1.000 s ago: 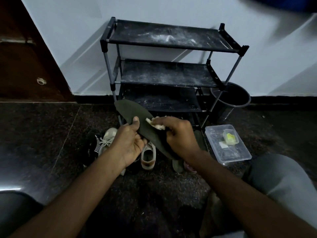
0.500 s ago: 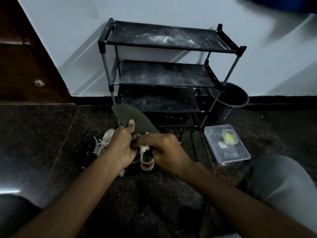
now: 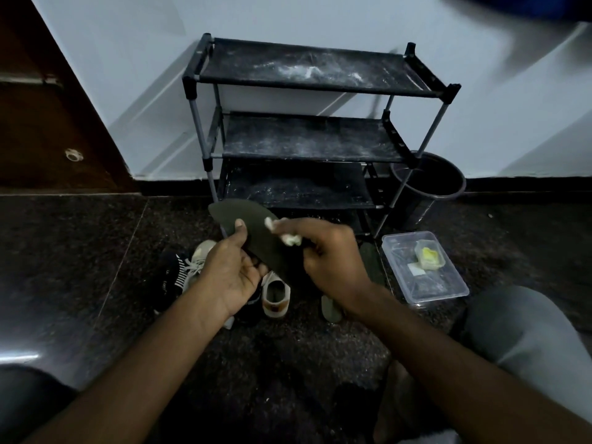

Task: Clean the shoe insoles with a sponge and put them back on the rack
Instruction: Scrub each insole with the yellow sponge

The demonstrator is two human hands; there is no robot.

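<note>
Dusty rack, shiny floor

Rack (image 3: 307, 75) shelves look like matt black fabric on metal poles; floor (image 3: 73, 251) is glossy speckled stone; the box (image 3: 448, 283) is clear plastic.

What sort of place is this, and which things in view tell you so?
Probably a home entryway or hallway corner: a black shoe rack stands against the white wall, shoes lie on the dark stone floor before it, and a wooden door is at left.

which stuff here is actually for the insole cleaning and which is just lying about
For the job: insole, held by left hand; sponge, in right hand; rack; floor insole.
Lying about: sneaker; box; bucket.
</note>
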